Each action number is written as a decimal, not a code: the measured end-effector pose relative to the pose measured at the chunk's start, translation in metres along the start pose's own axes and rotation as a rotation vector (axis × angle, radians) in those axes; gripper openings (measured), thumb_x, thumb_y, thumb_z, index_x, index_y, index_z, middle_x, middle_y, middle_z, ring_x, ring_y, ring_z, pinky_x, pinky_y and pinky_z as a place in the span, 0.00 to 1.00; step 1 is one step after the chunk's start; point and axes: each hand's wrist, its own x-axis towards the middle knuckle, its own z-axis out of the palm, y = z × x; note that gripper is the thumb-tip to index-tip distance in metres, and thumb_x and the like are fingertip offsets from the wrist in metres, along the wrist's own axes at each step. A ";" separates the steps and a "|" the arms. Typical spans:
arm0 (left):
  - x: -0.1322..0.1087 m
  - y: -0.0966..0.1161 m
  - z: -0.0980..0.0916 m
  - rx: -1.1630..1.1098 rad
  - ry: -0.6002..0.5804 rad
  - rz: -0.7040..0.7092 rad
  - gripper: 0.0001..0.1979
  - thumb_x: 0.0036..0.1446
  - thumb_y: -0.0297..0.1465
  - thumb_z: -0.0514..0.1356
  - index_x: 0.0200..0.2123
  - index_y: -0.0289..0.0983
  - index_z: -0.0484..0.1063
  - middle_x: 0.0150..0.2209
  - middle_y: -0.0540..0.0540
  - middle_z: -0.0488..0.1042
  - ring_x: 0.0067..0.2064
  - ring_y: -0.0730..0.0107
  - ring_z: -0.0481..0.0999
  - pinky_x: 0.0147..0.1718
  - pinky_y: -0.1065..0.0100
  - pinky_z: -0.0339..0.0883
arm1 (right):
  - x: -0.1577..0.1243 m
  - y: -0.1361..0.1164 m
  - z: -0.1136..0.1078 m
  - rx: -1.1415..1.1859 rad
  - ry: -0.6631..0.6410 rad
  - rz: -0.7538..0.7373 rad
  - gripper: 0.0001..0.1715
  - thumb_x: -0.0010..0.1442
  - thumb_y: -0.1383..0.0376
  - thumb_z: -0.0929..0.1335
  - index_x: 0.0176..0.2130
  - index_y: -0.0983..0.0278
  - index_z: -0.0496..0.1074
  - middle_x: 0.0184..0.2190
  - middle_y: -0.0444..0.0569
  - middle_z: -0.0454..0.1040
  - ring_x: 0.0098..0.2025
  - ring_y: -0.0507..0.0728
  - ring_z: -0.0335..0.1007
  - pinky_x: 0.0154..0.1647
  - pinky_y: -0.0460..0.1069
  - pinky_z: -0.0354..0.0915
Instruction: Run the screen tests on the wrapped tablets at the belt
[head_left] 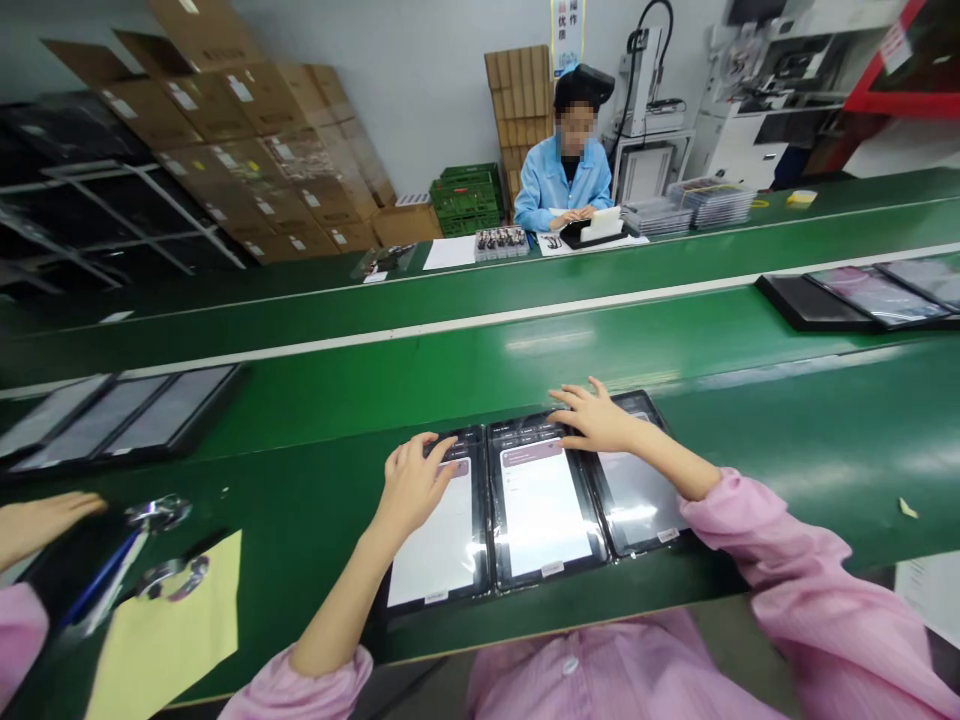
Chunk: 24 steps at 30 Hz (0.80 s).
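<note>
Three tablets with black frames lie side by side on the green work surface before me. My left hand (411, 485) is over the top of the left tablet (439, 555), fingers apart, its thumb and index finger near the lit screen. My right hand (596, 415) spans the upper edges of the middle tablet (544, 515) and the right tablet (637, 490), with fingers spread. Whether its fingertips touch the glass I cannot tell. The left and middle screens are lit white; the right one looks greyer. Neither hand holds anything.
Yellow paper (176, 630), a tape roll (174, 578) and a blue pen (97, 580) lie left, beside another person's hand (49, 520). More tablets rest on trays at far left (142, 415) and far right (817, 305). A co-worker (566, 175) sits across the conveyor (420, 360).
</note>
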 end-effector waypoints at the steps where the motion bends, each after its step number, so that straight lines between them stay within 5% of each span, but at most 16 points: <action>1: 0.004 0.002 0.000 0.022 -0.008 0.005 0.23 0.66 0.41 0.47 0.55 0.42 0.73 0.56 0.35 0.69 0.60 0.46 0.67 0.60 0.40 0.57 | 0.006 -0.004 0.005 -0.033 -0.010 -0.012 0.21 0.66 0.51 0.69 0.55 0.57 0.74 0.69 0.60 0.55 0.69 0.74 0.48 0.65 0.77 0.38; 7: 0.000 -0.008 0.002 0.055 0.048 0.017 0.26 0.65 0.43 0.46 0.59 0.38 0.68 0.62 0.31 0.65 0.64 0.44 0.64 0.62 0.36 0.51 | -0.021 0.031 0.007 -0.032 0.163 0.103 0.30 0.67 0.45 0.65 0.61 0.57 0.69 0.69 0.61 0.52 0.69 0.72 0.46 0.65 0.76 0.39; 11: 0.001 -0.020 0.000 -0.041 -0.014 -0.011 0.26 0.66 0.43 0.42 0.55 0.37 0.69 0.60 0.34 0.68 0.63 0.48 0.66 0.63 0.38 0.53 | -0.066 0.079 0.006 0.033 0.274 0.359 0.26 0.73 0.54 0.56 0.45 0.54 0.80 0.63 0.54 0.64 0.64 0.67 0.54 0.65 0.72 0.44; 16: 0.048 -0.005 -0.010 -0.171 -0.195 -0.004 0.29 0.66 0.44 0.38 0.59 0.38 0.66 0.62 0.39 0.69 0.64 0.55 0.66 0.64 0.50 0.55 | -0.083 0.102 0.018 0.050 0.336 0.338 0.25 0.70 0.58 0.58 0.39 0.51 0.83 0.63 0.48 0.64 0.63 0.68 0.53 0.65 0.70 0.44; 20: 0.094 0.020 -0.011 -0.201 -0.325 -0.007 0.33 0.65 0.46 0.35 0.55 0.36 0.72 0.61 0.39 0.71 0.62 0.56 0.69 0.60 0.58 0.61 | -0.081 0.117 0.007 0.211 0.558 0.439 0.27 0.71 0.55 0.56 0.45 0.53 0.82 0.61 0.51 0.65 0.60 0.67 0.57 0.63 0.66 0.50; 24: 0.117 0.039 -0.001 -0.193 -0.447 -0.028 0.38 0.61 0.54 0.37 0.41 0.35 0.79 0.48 0.35 0.80 0.52 0.48 0.78 0.51 0.58 0.69 | -0.075 0.138 -0.004 0.616 0.435 0.490 0.32 0.69 0.48 0.56 0.42 0.60 0.82 0.47 0.55 0.74 0.51 0.65 0.67 0.61 0.60 0.57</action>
